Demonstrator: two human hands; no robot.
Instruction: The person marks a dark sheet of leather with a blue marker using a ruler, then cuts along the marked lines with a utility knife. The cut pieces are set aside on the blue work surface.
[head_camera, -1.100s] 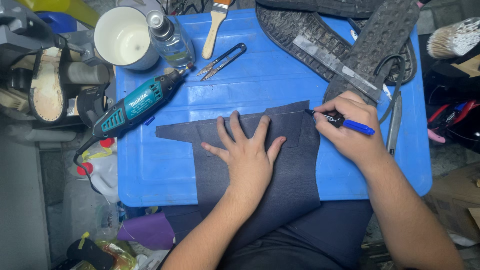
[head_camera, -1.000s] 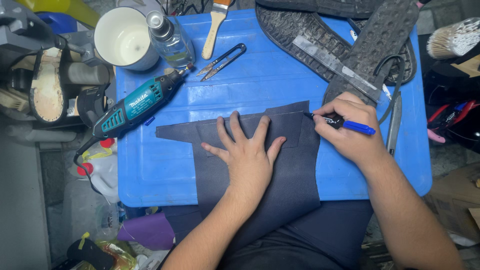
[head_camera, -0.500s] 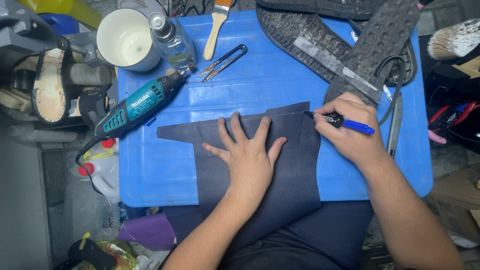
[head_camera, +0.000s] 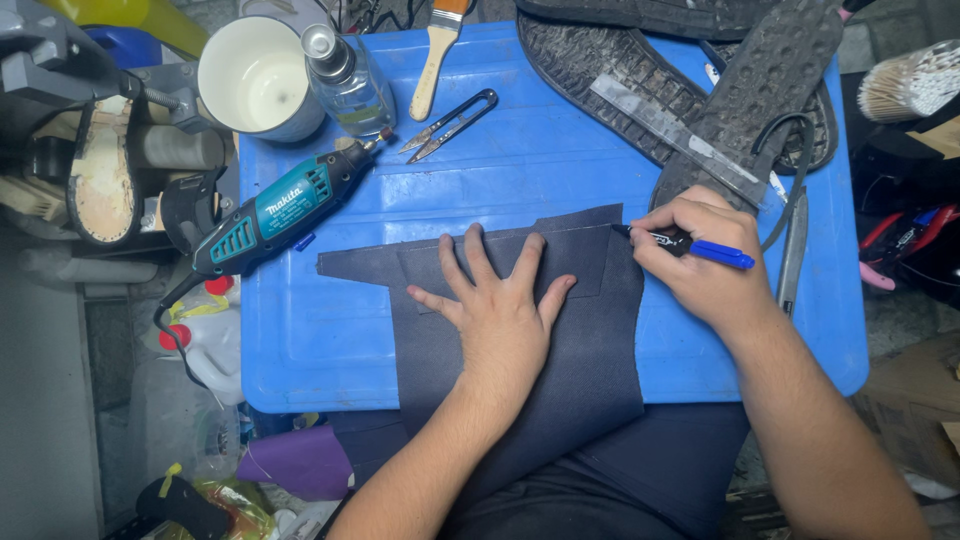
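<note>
- On the blue table (head_camera: 330, 350), at its near middle, we see a dark navy sheet (head_camera: 560, 380) lying flat; it looks matte and smooth, with a stepped upper edge, and its lower end hangs off the table edge, where we lose it against dark cloth.
- Our left hand (head_camera: 500, 310) presses palm down on the sheet with fingers spread wide, closed around nothing; the forearm comes up from below.
- Our right hand (head_camera: 700, 265) has its grip closed on a blue pen (head_camera: 700, 247), tip at the sheet's upper right corner; the fingers hide most of the barrel.
- Just beyond the right hand lie two black rubber shoe soles (head_camera: 690, 70) with knobbly tread, cut off by the top edge, and a clear strip (head_camera: 670, 125) across them.
- At the far left of the table lie a teal rotary tool (head_camera: 285, 210), a white cup (head_camera: 255, 75), a clear glass bottle (head_camera: 345, 85), small metal snips (head_camera: 450, 125) and a wooden-handled brush (head_camera: 435, 55), its bristles out of view.
- Left of the table, the clutter is hard to make out.
</note>
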